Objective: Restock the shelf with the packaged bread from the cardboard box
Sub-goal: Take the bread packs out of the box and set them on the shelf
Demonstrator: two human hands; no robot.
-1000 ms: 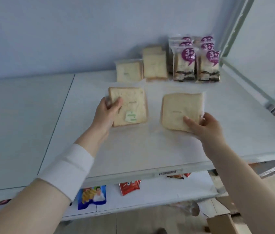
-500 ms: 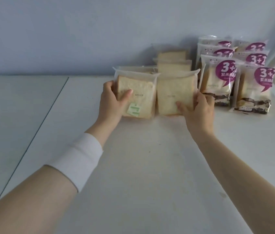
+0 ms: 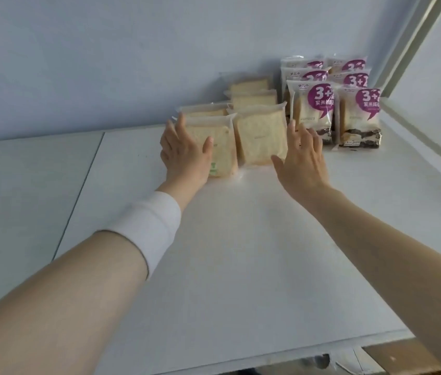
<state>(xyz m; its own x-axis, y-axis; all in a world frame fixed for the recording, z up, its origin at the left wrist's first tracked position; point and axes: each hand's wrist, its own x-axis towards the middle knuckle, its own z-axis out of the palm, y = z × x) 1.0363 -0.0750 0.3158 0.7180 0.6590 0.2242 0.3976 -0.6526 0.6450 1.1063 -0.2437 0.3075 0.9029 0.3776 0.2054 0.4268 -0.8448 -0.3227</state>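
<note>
White shelf (image 3: 241, 253), seen from the head camera. Stock sits toward its far right corner, against the back wall.

- Plain sliced bread in clear wrappers, upright, two files. Front left pack (image 3: 223, 142) carries a green sticker (image 3: 214, 167), print unreadable. Front right pack (image 3: 261, 136) has one small grey line, too faint to read. More plain packs (image 3: 253, 100) stand behind.
- Just to the right: purple-label packs (image 3: 312, 115) in two files, three deep. Purple bubble reads "3+2" over "紫米"; the rest is cut off or too small.

Left hand (image 3: 184, 152): fingers straight, thumb spread, laid flat on the front left pack's left side. White wristband (image 3: 146, 228) on that forearm.

Right hand (image 3: 303, 158): fingers spread and straight, holding nothing, just beside the front right pack's right edge; contact cannot be told.
</note>
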